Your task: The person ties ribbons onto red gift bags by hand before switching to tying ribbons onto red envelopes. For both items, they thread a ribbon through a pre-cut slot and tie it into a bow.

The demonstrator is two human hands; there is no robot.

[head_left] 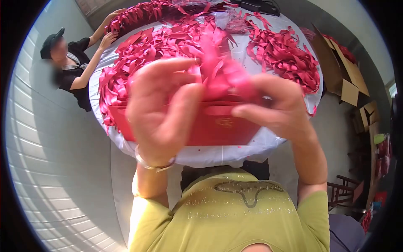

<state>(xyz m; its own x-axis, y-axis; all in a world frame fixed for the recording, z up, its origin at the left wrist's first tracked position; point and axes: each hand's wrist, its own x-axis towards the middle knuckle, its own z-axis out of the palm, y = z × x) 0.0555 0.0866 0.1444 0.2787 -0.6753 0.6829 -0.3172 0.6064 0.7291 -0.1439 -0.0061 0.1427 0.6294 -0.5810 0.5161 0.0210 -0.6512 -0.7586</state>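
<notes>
at the red bag (228, 132), blurred ribbon (228, 77) between left hand (166, 109) and right hand (279, 103) (either grip's hold unclear)

Ribbon (222, 75): pinkish-red, glossy, looped and bunched, motion-blurred. Sits up between left hand (161, 109) and right hand (279, 103), in front of the right fingertips; blur hides exact grip and whether it's knotted. Ends not traceable.

Red bag or box (235, 135): saturated red, smooth flat front panel facing the wearer, gold emblem (223, 122) near the middle, too blurred to read. Straight top edge shows dark layered lines; can't tell if one piece or several. Curved lighter-red strip (220, 110) just above the emblem. Left side partly hidden behind left hand. Ribbon overlaps its top edge in view; contact unclear.
</notes>
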